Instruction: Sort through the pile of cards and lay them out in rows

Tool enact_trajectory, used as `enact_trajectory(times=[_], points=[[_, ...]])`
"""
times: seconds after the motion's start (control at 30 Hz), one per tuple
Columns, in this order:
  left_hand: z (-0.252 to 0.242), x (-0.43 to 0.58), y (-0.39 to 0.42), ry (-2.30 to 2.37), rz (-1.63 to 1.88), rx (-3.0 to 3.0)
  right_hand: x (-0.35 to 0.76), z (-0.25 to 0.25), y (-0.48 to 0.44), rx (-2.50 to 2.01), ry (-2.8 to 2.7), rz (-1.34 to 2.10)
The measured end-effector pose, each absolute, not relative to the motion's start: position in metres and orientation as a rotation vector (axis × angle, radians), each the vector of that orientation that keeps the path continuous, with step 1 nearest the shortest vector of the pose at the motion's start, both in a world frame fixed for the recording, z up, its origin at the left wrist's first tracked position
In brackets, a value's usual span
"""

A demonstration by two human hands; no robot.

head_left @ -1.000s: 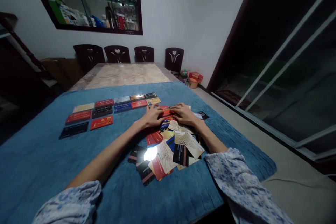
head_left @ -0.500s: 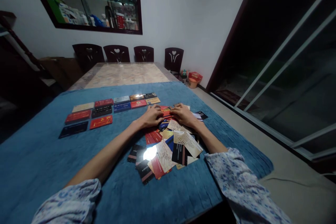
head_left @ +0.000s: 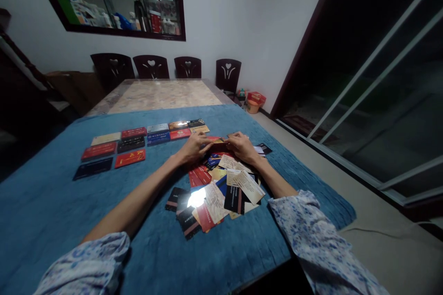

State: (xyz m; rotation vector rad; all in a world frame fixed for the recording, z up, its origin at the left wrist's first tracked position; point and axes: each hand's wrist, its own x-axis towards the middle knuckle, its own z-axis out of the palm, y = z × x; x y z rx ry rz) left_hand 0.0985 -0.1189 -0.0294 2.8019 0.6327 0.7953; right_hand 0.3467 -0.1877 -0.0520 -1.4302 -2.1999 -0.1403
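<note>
My left hand (head_left: 194, 148) and my right hand (head_left: 242, 145) meet over the far edge of a loose pile of plastic cards (head_left: 217, 198). Between my fingertips I grip a red-and-gold card (head_left: 218, 142) by its two ends, tilted up from the pile; whether it is one card or a small stack I cannot tell. Red, black, blue, gold and cream cards overlap below my wrists. Left of my left hand, other cards lie flat in neat rows, among them a red card (head_left: 130, 158) and a dark blue card (head_left: 92, 168).
A blue cloth (head_left: 148, 253) covers the near part of the table, and its bare marble-patterned top (head_left: 166, 92) shows beyond. Dark chairs (head_left: 151, 67) stand along the far side. A black card (head_left: 265, 148) lies by my right wrist. At right is a sliding glass door (head_left: 380, 101).
My fingers have closed on the red-and-gold card's ends and tilted it up from the pile; before, my hands rested flatter on it. The view has shifted slightly. The rows are unchanged.
</note>
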Motion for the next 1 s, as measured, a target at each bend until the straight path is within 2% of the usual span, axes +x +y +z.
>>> enact_trajectory(times=[0.5,1.0], points=[[-0.035,0.096,-0.117,0.801,0.921,2.537,0.337,-0.049,-0.191,-1.491,-2.054,-0.069],[-0.039,0.099,-0.121,0.765,0.910,2.570,0.333,-0.046,-0.196,-1.492,-2.075,-0.084]])
